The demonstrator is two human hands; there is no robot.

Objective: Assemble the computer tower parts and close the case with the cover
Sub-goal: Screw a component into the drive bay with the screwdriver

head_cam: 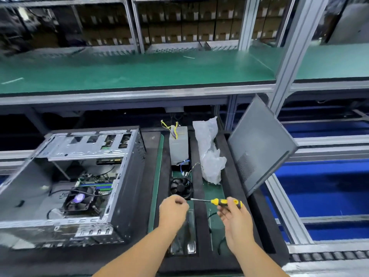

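Observation:
The open computer case [119, 188] lies on its side at the left, showing its motherboard and a CPU cooler fan [79, 199]. To its right a black foam tray [199, 196] holds a grey power supply [179, 145] with yellow wires, a loose black fan [181, 187] and a crumpled plastic bag [210, 156]. The grey side cover [259, 144] leans upright at the tray's right edge. My right hand [234, 218] holds a yellow-and-black screwdriver [223, 201], its tip pointing left. My left hand [173, 207] is curled in a fist beside the tip; whether it holds anything is hidden.
A green shelf [139, 72] runs above the bench, with stacked cardboard boxes behind it. An aluminium post [287, 76] rises at the right, next to blue conveyor bins [319, 186]. Loose black cables [211, 216] lie in the tray's right channel.

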